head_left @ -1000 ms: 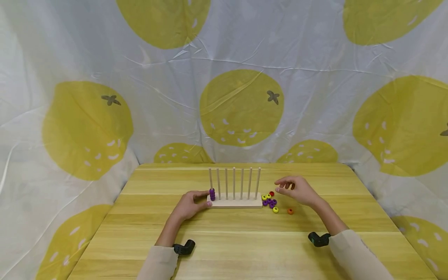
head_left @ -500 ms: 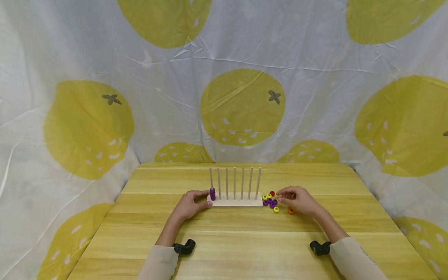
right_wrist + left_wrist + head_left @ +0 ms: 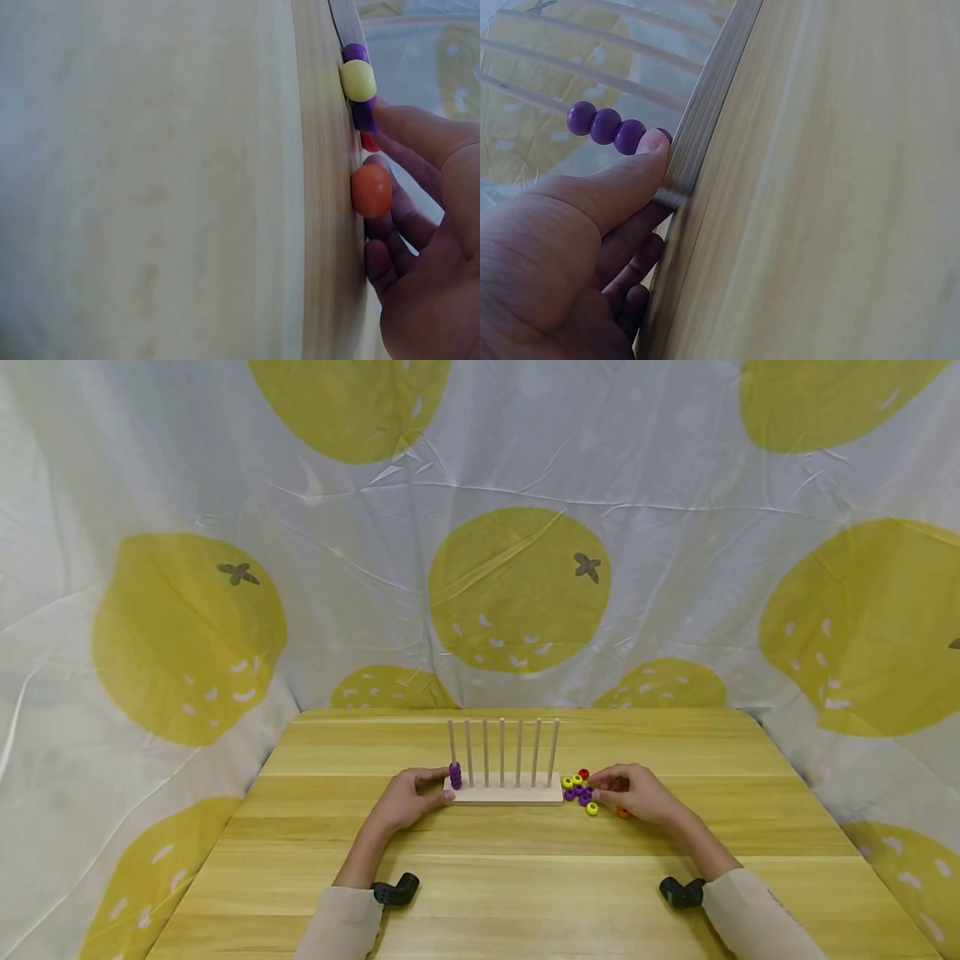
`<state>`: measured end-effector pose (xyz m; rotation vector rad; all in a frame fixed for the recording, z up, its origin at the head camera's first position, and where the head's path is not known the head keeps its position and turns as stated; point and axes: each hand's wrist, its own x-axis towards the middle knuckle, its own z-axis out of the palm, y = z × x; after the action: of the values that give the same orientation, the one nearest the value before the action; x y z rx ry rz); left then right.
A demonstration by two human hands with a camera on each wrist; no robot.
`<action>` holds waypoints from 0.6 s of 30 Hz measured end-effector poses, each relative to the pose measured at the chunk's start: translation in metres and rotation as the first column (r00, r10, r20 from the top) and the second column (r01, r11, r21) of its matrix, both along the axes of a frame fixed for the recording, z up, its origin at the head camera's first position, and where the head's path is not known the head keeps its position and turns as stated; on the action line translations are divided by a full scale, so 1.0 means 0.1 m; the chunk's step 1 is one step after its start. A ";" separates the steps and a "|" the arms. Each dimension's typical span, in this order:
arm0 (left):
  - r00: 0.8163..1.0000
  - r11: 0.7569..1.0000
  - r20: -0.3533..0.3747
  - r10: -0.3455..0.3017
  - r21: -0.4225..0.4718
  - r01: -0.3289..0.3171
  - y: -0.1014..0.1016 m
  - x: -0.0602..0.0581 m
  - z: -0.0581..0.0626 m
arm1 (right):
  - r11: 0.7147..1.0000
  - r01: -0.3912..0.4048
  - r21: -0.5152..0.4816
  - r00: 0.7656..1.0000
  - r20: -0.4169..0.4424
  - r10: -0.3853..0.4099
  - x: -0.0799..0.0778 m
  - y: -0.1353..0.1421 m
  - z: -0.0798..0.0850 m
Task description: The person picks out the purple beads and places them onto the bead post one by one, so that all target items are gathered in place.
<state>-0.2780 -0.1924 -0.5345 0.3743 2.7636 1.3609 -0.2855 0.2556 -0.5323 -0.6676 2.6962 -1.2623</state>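
A pale wooden stand (image 3: 506, 795) with a row of several upright pegs sits on the table. On its leftmost peg is a stack of purple beads (image 3: 455, 777). My left hand (image 3: 405, 799) grips the stand's left end, thumb on the front beside the lowest bead. Right of the stand lies a cluster of loose beads. My right hand (image 3: 640, 793) has thumb and index finger around a purple bead (image 3: 363, 117) at the cluster's right edge, pinching it. An orange bead (image 3: 371, 191) lies below that hand, partly hidden in the head view.
Loose yellow beads (image 3: 592, 808), other purple ones and a red bead (image 3: 583, 773) lie close together by the stand's right end. The wooden table (image 3: 495, 893) ends at a lemon-patterned cloth (image 3: 517, 593) behind. Each wrist wears a black camera (image 3: 396, 890).
My right hand has come down and left to the bead cluster, its thumb and index finger closing around a purple bead. The left hand and the stand have stayed in place.
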 end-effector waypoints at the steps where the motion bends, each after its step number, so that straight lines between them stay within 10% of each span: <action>1: 1.000 1.000 -0.001 0.000 0.000 0.000 0.00 0.00 0.00 | 1.000 -0.003 0.003 1.000 -0.002 0.003 0.00 0.00 0.00; 18: 1.000 1.000 -0.006 -0.001 0.001 0.001 0.01 0.02 0.01 | 0.999 0.015 0.044 1.000 0.006 -0.015 0.00 -0.03 -0.02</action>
<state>-0.2762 -0.1918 -0.5333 0.3812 2.7675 1.3625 -0.2854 0.2521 -0.5348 -0.6382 2.7208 -1.2024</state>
